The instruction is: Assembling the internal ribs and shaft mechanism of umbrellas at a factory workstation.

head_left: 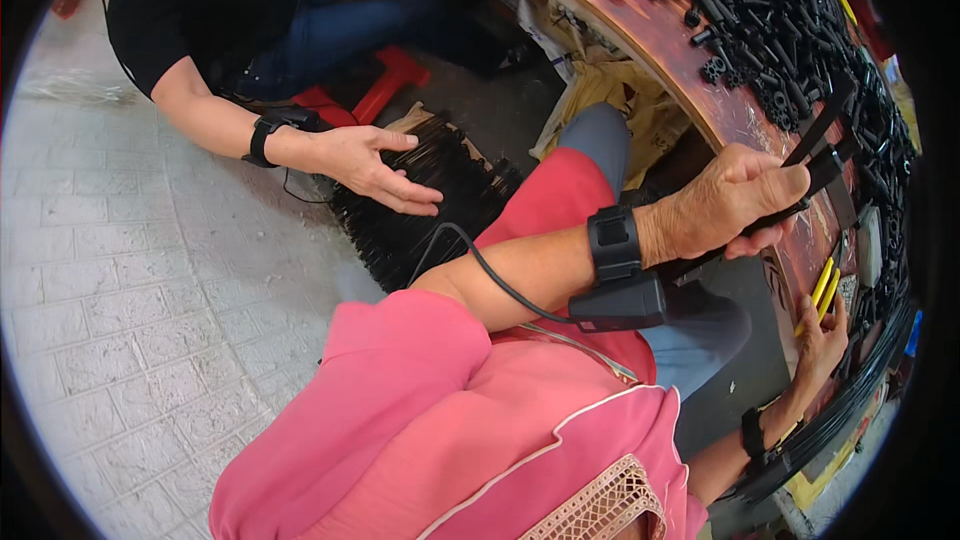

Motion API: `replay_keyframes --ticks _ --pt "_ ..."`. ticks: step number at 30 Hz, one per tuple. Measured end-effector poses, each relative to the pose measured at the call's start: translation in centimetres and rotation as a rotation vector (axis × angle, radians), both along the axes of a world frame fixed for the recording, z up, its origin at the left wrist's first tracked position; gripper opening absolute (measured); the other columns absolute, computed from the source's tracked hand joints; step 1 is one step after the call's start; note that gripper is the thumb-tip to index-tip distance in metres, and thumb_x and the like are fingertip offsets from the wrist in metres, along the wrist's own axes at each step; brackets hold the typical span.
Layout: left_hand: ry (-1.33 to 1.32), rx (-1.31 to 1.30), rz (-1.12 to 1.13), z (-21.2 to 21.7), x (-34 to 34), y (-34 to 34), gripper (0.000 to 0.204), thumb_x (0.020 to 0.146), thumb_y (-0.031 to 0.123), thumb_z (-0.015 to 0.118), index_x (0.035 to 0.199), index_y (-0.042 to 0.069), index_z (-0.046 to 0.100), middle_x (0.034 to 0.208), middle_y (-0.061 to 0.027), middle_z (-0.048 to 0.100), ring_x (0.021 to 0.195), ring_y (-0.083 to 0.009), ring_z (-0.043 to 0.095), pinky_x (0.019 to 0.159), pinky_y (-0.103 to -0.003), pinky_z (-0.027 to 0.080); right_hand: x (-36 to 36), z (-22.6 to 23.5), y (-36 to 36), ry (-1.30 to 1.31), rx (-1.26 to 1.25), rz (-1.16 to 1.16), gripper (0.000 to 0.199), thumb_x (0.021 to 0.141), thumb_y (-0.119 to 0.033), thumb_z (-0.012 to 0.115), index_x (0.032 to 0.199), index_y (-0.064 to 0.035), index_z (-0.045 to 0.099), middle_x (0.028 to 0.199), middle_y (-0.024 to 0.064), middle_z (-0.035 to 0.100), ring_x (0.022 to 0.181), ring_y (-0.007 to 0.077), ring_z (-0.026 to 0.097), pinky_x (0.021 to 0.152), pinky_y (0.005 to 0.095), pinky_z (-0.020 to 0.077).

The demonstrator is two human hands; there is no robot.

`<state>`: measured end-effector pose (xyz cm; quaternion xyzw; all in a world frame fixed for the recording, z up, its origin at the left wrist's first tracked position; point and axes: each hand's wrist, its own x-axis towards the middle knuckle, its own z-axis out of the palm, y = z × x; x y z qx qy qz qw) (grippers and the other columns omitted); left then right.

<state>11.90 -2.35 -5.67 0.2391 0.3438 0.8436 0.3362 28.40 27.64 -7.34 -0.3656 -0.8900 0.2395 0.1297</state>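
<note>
Pink shirt (470,420), left hand (725,200) closed round black part (826,168), right hand (822,348) round yellow-handled pliers (823,282), sack (645,90) beyond.

Free strip of tabletop (665,32) by the left hand (733,202), dense black parts (765,25) beyond in the way

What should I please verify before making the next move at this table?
1. Left hand gripping the black part: ok.
2. Right hand on the yellow-handled pliers: ok, fingers at the handles.
3. Pliers' tips free of other parts: cannot tell, too small and crowded there.
4. Table free of clutter: not ok, black fittings are heaped across it.
5. Co-worker's hand apart from both hands: ok.
6. Black cable away from the pliers: ok, it crosses the left forearm.
</note>
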Motion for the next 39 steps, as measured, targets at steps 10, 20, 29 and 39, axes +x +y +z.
replay_keyframes --ticks 10,20,29,39 --pt "0.012 0.045 -0.001 -0.1 0.3 1.5 0.057 0.094 0.054 0.054 0.075 0.001 0.056 0.056 -0.0031 0.052 0.039 -0.0077 0.047 0.034 -0.021 0.035 -0.1 -0.7 1.1 0.006 -0.026 -0.088 0.068 0.079 -0.033 0.081 0.129 0.0040 0.054 0.075 0.0028 0.058 0.060 0.0083 0.054 0.051 0.0214 0.0404" --pt "0.033 0.003 0.003 0.3 0.0 1.1 0.054 0.095 0.054 0.053 0.079 0.003 0.058 0.059 -0.0011 0.053 0.043 -0.0049 0.046 0.039 -0.019 0.035 -0.7 -1.2 1.9 0.074 -0.019 -0.033 0.059 0.079 -0.026 0.080 0.124 0.0025 0.054 0.075 0.0010 0.056 0.059 0.0075 0.051 0.050 0.0214 0.0397" --pt "0.037 0.011 0.004 -0.2 0.6 1.7 0.058 0.092 0.061 0.052 0.078 0.005 0.053 0.055 -0.0014 0.050 0.039 -0.0059 0.045 0.035 -0.020 0.034 2.4 0.0 1.4 0.534 -0.651 -0.074 0.060 0.086 -0.014 0.069 0.138 0.0019 0.044 0.097 0.0069 0.058 0.079 0.0103 0.056 0.062 0.0206 0.0443" --pt "0.029 0.015 0.001 -0.3 0.9 2.5 0.058 0.092 0.062 0.052 0.078 0.005 0.052 0.052 -0.0005 0.048 0.037 -0.0051 0.043 0.035 -0.020 0.034 2.8 1.2 -6.8 0.607 -1.340 0.587 0.067 0.087 -0.016 0.063 0.143 0.0024 0.031 0.096 0.0130 0.053 0.083 0.0148 0.058 0.059 0.0170 0.0462"
